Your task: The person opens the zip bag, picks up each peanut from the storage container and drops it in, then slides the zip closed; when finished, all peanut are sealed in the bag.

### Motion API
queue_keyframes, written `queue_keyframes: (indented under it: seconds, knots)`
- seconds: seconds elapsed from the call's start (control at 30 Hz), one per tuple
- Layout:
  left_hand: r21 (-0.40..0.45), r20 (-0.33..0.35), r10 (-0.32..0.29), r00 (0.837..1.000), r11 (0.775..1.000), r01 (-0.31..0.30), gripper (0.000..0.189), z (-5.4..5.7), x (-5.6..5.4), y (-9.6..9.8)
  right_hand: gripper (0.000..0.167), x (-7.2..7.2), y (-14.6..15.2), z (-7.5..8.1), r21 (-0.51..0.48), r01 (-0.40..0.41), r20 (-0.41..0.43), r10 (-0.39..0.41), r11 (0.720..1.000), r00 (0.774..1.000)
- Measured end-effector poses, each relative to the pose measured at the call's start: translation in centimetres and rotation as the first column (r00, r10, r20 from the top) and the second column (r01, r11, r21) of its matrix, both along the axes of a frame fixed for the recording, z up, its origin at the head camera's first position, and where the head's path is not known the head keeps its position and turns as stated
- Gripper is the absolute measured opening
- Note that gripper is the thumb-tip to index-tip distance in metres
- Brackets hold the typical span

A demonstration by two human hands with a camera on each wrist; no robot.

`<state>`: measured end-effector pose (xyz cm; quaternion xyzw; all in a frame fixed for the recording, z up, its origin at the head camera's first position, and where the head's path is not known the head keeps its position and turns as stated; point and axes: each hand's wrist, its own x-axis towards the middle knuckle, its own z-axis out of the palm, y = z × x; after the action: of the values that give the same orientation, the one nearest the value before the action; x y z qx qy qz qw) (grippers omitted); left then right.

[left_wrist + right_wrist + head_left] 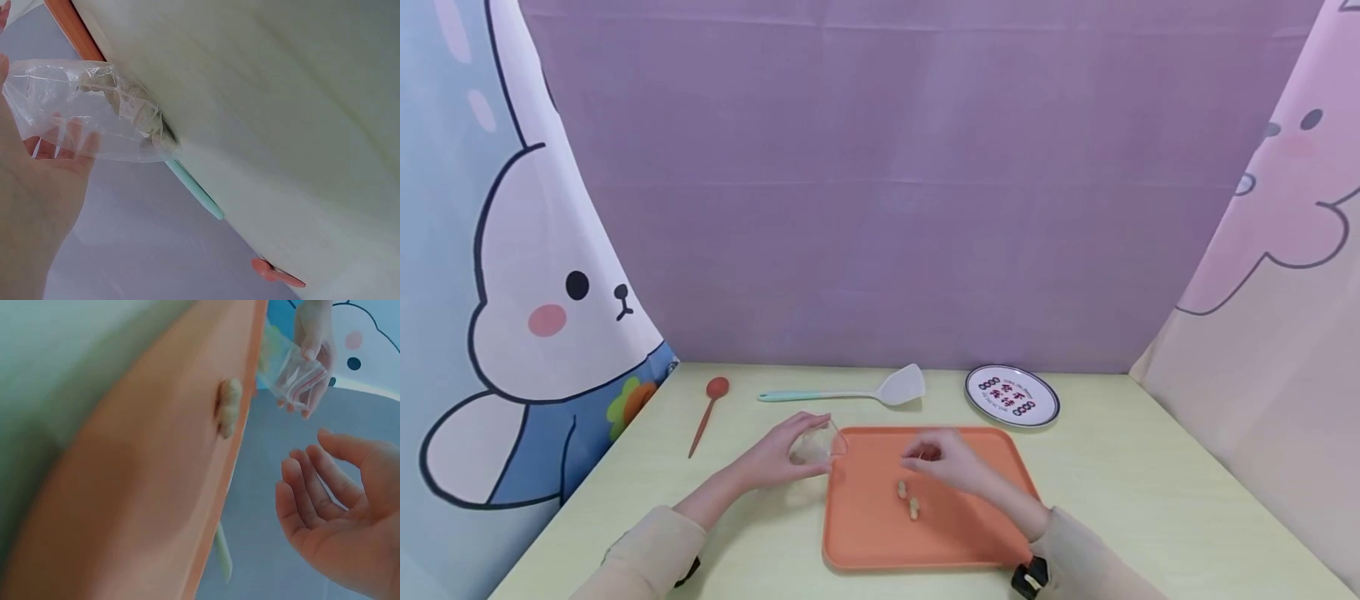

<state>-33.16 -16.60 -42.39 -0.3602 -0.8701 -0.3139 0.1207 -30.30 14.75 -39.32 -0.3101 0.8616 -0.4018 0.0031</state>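
Note:
My left hand (778,454) holds a clear plastic zip bag (56,100) by its mouth, at the tray's left edge. Several peanuts (145,115) show through the bag's far end. My right hand (951,460) hovers over the orange tray (865,542), its fingers loosely bent. In the right wrist view nothing shows between the fingertips of that hand (344,506). Two unshelled peanuts lie on the tray below it, an upper peanut (902,490) and a lower peanut (913,508).
Behind the tray lies a white spatula (901,386) with a mint handle. A red spoon (717,388) is at the left. An oval plate (1012,396) with red lettering stands back right. A purple curtain (880,208) hangs behind the table.

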Motion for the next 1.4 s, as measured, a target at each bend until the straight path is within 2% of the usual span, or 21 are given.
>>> queue_keyframes:
  seconds: [0.13, 0.37, 0.5, 0.63, 0.93, 1.4]
  knots:
    - [-0.004, -0.010, 0.004, 1.000, 1.000, -0.004, 0.071, -0.1, -0.1, 0.0, 0.016, 0.1, 0.8, -0.7, 0.055, -0.051, 0.022, 0.050, 0.997, 0.998]
    - [-0.005, 0.023, 0.006, 1.000, 1.000, -0.006, 0.073, 0.1, 0.0, 0.0, 0.018, 0.5, 1.4, -1.3, 0.110, -0.158, 0.063, 0.152, 0.981, 0.986]
    - [-0.005, 0.034, 0.010, 0.999, 1.000, -0.010, 0.073, 0.2, 0.1, 0.1, 0.017, 0.7, 1.5, -1.6, 0.121, -0.189, 0.099, 0.177, 0.975, 0.979]
    - [-0.003, 0.046, 0.011, 0.999, 1.000, -0.011, 0.073, 0.2, 0.2, 0.1, 0.013, 0.6, 1.7, -1.9, 0.148, -0.212, 0.090, 0.200, 0.966, 0.976]
    - [0.004, 0.026, 0.001, 1.000, 1.000, -0.001, 0.072, 0.1, 0.1, 0.1, 0.013, 0.7, 1.9, -2.1, 0.183, -0.197, 0.082, 0.185, 0.963, 0.979]
    - [0.001, 0.026, 0.010, 1.000, 1.000, -0.010, 0.071, 0.1, 0.1, 0.1, 0.011, 0.6, 2.6, -2.1, 0.219, -0.186, 0.161, 0.152, 0.958, 0.975]
